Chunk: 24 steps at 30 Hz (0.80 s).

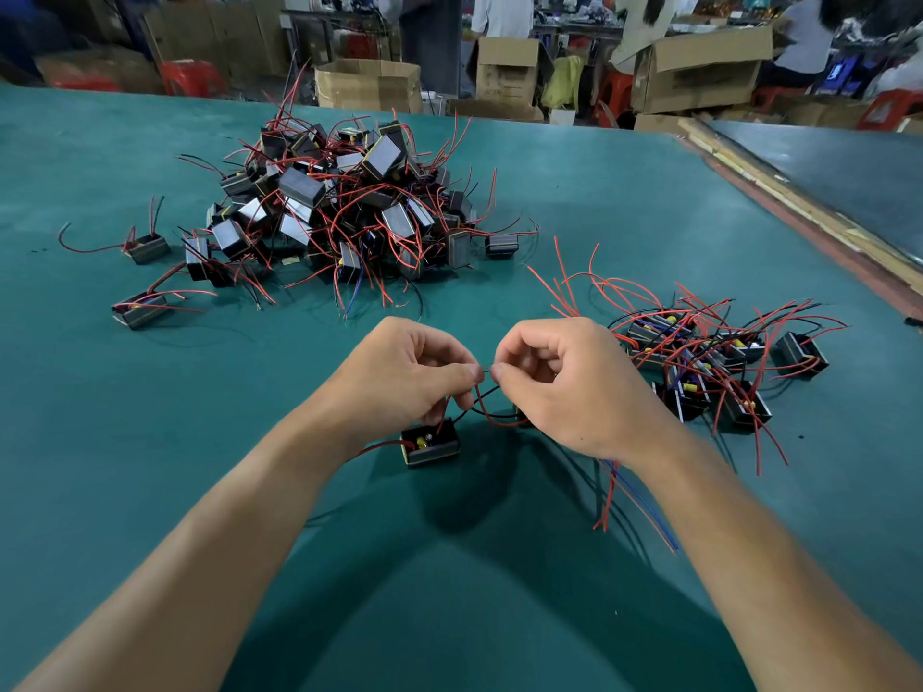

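A small black box module with a yellow part inside and red and black leads lies on the green table, just below my left hand. My left hand pinches the ends of its thin wires between thumb and forefinger. My right hand pinches the same wire ends from the other side, fingertips nearly meeting my left hand's. Red and black leads loop down between the two hands. More red and blue wires trail out from under my right wrist.
A big heap of black modules with red wires lies at the table's middle back, with loose ones to its left. A smaller group of modules lies at the right. Cardboard boxes and people stand beyond the table.
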Each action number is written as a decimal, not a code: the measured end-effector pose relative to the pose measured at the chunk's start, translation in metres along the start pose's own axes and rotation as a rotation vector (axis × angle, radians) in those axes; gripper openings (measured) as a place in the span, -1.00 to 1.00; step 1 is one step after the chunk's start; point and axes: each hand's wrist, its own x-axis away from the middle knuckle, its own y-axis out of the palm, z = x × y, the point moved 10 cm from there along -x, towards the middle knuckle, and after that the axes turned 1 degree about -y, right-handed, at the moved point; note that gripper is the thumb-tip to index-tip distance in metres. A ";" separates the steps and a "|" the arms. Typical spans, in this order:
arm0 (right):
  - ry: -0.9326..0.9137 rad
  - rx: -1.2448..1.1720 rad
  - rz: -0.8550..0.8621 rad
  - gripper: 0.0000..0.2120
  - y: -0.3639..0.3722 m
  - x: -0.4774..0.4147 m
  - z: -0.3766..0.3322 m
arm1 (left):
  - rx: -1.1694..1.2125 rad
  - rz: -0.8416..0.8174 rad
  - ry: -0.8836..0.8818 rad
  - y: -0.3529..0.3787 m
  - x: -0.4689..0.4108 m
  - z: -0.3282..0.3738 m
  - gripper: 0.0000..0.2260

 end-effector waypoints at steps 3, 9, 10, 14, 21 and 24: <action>-0.060 0.036 0.001 -0.83 0.000 0.001 -0.007 | -0.003 -0.020 0.006 0.001 0.001 0.000 -0.83; -0.142 0.118 -0.002 -0.90 -0.001 0.003 -0.015 | -0.002 -0.097 0.026 0.006 0.003 0.002 -0.83; -0.133 0.109 -0.004 -0.90 -0.001 0.002 -0.014 | -0.002 -0.110 0.036 0.007 0.004 0.003 -0.81; -0.085 0.069 -0.006 -0.87 -0.001 0.001 -0.010 | 0.008 -0.118 0.055 0.008 0.005 0.005 -0.80; 0.014 0.025 -0.048 -0.74 0.003 0.000 -0.003 | 0.006 -0.129 0.107 0.009 0.004 0.007 -0.85; 0.056 0.046 -0.018 -0.73 0.003 0.000 0.003 | 0.010 -0.118 0.117 0.009 0.003 0.007 -0.88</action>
